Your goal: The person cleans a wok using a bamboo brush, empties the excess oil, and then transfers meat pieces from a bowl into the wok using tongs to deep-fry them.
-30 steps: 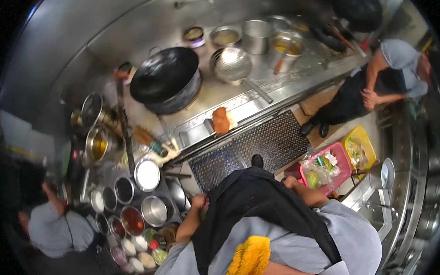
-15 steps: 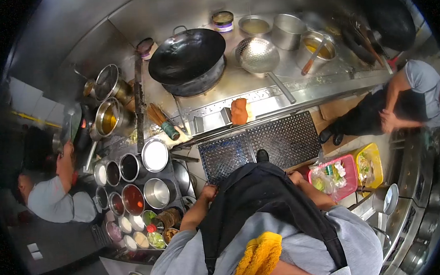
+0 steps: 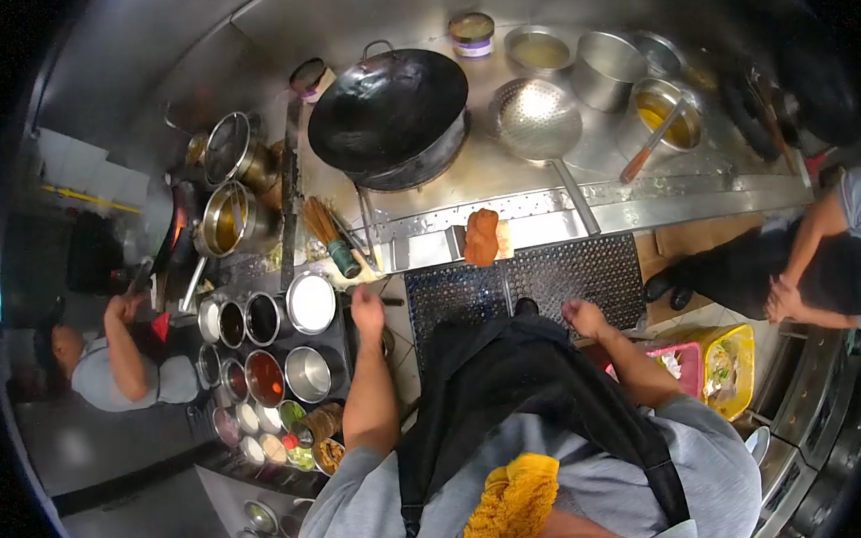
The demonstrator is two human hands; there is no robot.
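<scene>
My left hand [image 3: 366, 309] is raised over the front edge of the counter, its fingers curled together with nothing showing in them. Just beyond it lie a bamboo wok brush [image 3: 332, 241] with a green-wrapped handle and a pale cloth [image 3: 366, 265]. My right hand [image 3: 583, 317] hangs in front of my apron above the black rubber mat [image 3: 587, 278], loosely closed, and I see nothing in it. A large black wok [image 3: 388, 110] sits on the burner ahead. To its right a perforated strainer ladle [image 3: 538, 119] rests with its handle toward me.
An orange cloth [image 3: 481, 237] lies on the counter edge. Seasoning pots [image 3: 265, 375] stand at left. Pink [image 3: 690, 367] and yellow [image 3: 731, 370] bins stand at right. One co-worker [image 3: 129, 368] works at left; another person [image 3: 819, 249] stands at right, hands clasped.
Both my hands have come forward from beside my apron, the left one toward the wok brush. My view has shifted slightly. The left co-worker's arm has moved, and flame shows near there.
</scene>
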